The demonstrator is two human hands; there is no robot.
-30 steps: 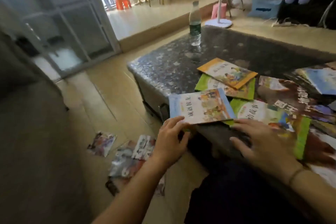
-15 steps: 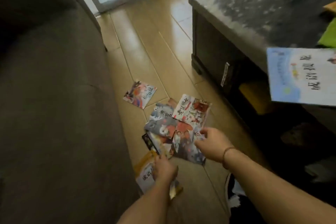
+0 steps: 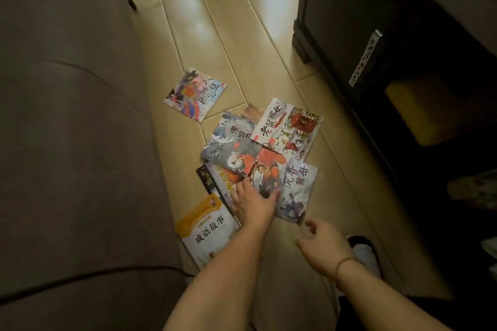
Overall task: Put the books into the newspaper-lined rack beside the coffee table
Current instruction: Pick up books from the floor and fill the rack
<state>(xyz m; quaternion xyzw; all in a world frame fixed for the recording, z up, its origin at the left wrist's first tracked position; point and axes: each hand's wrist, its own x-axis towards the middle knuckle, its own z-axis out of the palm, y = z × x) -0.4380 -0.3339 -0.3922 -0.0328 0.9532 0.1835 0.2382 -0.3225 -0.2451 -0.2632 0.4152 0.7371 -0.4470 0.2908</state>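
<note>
No rack in view; only a dark opening low in the coffee table (image 3: 349, 21) at right, yellowish inside, contents unreadable. Books (image 3: 258, 158) lie on the floor (image 3: 215, 21) between sofa (image 3: 67, 115) and table: an overlapping fan of thin illustrated picture books with Chinese titles, covers up. One book (image 3: 195, 94) sits apart, nearer the sofa, not touching the pile. A white-and-yellow book (image 3: 207, 228) is at the near end of the pile, its edge close against the sofa base. Left hand (image 3: 254, 204) lies on the pile, fingers spread flat on the covers, thumb on the blue-grey book (image 3: 295, 191). Right hand (image 3: 321, 243) hovers just beside that book's near corner, fingers loosely curled, gripping nothing; thin band on the wrist. Floor is pale wood-look planks, glare toward the far end. Lighting dim.
</note>
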